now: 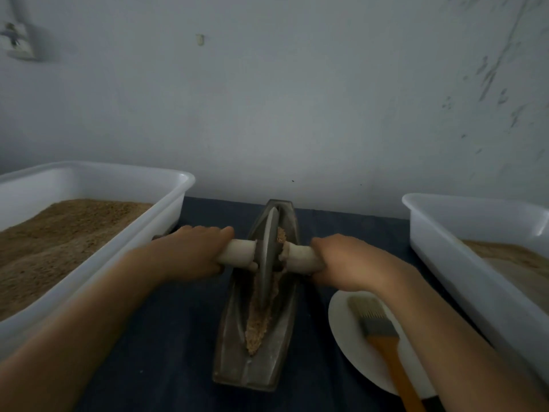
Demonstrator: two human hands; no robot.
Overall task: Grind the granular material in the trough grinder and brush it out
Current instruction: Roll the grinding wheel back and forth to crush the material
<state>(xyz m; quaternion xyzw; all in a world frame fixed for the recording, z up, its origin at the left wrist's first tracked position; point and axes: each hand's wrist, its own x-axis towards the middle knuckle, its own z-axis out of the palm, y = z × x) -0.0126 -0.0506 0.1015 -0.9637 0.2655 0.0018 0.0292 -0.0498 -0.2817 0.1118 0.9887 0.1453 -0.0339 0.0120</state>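
Observation:
A grey metal trough grinder [234, 346] lies lengthways in the middle of the dark cloth. Brown granular material [259, 325] fills its groove. A grey metal wheel [267, 257] stands upright in the groove towards the far half, on a pale wooden axle [239, 252]. My left hand [190, 251] grips the axle's left end and my right hand [347, 260] grips its right end. A brush [377, 325] with pale bristles, a metal band and an orange handle lies on a white plate [341, 325] at the right, partly under my right forearm.
A white tub [166, 221] of brown granules stands at the left. A second white tub [445, 257] holding some brown material stands at the right. A pale wall rises just behind the table's far edge.

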